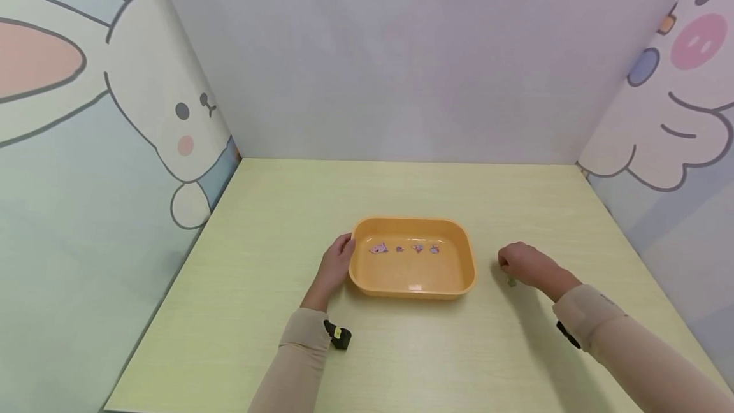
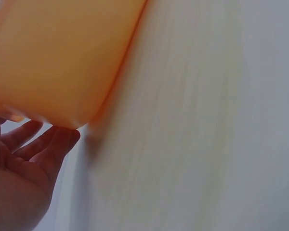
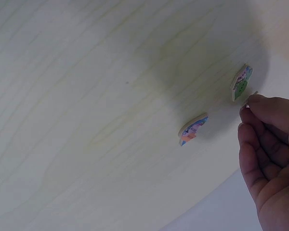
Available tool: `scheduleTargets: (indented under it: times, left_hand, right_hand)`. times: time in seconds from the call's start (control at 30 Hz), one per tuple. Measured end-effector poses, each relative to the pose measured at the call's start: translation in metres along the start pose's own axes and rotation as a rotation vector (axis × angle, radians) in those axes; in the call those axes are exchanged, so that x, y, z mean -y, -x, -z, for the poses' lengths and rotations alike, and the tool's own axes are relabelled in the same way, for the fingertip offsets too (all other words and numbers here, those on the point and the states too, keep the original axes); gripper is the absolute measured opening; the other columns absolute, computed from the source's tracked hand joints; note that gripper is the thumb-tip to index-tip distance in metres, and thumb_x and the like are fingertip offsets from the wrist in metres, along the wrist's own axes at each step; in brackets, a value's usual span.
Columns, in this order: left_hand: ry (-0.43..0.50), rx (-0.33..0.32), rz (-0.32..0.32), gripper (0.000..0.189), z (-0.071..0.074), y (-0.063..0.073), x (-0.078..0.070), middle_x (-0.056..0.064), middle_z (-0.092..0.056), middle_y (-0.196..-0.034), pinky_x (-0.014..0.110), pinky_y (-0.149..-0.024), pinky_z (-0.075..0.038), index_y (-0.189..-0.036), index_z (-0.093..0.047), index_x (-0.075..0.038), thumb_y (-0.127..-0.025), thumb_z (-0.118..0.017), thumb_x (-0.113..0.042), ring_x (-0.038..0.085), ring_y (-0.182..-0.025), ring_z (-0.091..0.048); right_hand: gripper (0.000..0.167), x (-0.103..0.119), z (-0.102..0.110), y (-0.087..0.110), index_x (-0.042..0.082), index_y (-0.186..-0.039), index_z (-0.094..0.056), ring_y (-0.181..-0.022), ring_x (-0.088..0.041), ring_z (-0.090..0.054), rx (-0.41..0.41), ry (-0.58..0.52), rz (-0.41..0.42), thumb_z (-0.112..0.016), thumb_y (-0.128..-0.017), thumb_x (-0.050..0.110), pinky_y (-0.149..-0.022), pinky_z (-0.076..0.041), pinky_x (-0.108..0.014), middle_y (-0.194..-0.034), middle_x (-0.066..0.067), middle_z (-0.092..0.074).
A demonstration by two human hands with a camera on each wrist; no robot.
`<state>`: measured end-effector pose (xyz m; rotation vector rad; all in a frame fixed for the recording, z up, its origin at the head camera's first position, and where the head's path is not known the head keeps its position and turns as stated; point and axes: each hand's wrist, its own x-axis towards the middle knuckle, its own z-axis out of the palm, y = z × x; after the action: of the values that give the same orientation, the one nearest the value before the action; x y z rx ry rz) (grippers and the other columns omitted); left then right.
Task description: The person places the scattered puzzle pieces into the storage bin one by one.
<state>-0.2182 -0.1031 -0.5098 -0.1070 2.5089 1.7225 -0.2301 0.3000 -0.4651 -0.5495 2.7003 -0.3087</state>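
An orange plastic tray (image 1: 413,285) rests on the table, with a row of several small printed flat pieces (image 1: 378,248) inside it. My left hand (image 1: 337,262) grips the tray's left side, its fingertips against the outer wall in the left wrist view (image 2: 38,159). Right of the tray, my right hand (image 1: 526,263) is just over the tabletop. Thumb and forefinger pinch a small thin piece (image 3: 251,97), seen nearly edge-on, so its print is hidden. Beside that hand lie a green-and-purple piece (image 3: 241,83) and a blue, purple and orange piece (image 3: 193,129).
The pale wood-grain table (image 1: 275,209) meets a plain wall (image 1: 401,69) at the back. Side panels with a cartoon rabbit (image 1: 166,81) and a cartoon pig (image 1: 676,113) stand left and right. Black wrist straps (image 1: 338,335) show at both sleeves.
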Motion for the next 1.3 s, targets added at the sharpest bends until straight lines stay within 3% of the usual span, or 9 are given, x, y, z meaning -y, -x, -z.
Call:
scheduleTargets:
  times: [0.5, 0.77, 1.3]
  left_hand:
    - [-0.014, -0.007, 0.010, 0.046, 0.000, 0.001, -0.001, 0.012, -0.054, -0.136, 0.045, -0.102, -0.041, -0.140, -0.050, -0.007, -0.105, -0.041, -0.035, 0.028, -0.122, -0.052]
    - [-0.018, -0.005, 0.005, 0.045, 0.000, 0.001, -0.002, 0.012, -0.055, -0.135, 0.045, -0.101, -0.042, -0.140, -0.050, -0.007, -0.105, -0.041, -0.035, 0.028, -0.120, -0.053]
    - [-0.006, 0.004, 0.002, 0.046, 0.001, 0.002, -0.002, 0.012, -0.055, -0.135, 0.045, -0.101, -0.042, -0.140, -0.050, -0.008, -0.105, -0.041, -0.036, 0.028, -0.120, -0.053]
  right_hand:
    - [0.026, 0.003, 0.009, -0.001, 0.012, -0.068, -0.054, -0.055, -0.014, -0.043, -0.012, -0.036, 0.008, -0.052, -0.088, -0.004, -0.052, -0.036, -0.029, -0.062, 0.001, -0.045]
    - [0.018, 0.008, 0.017, -0.002, 0.009, -0.075, -0.060, -0.063, -0.014, -0.045, -0.035, 0.007, 0.055, -0.057, -0.090, -0.002, -0.056, -0.040, -0.030, -0.069, 0.002, -0.050]
    - [0.013, 0.029, 0.036, -0.004, 0.005, -0.079, -0.064, -0.062, -0.013, -0.045, -0.052, 0.027, 0.119, -0.060, -0.090, -0.003, -0.056, -0.042, -0.029, -0.068, 0.003, -0.051]
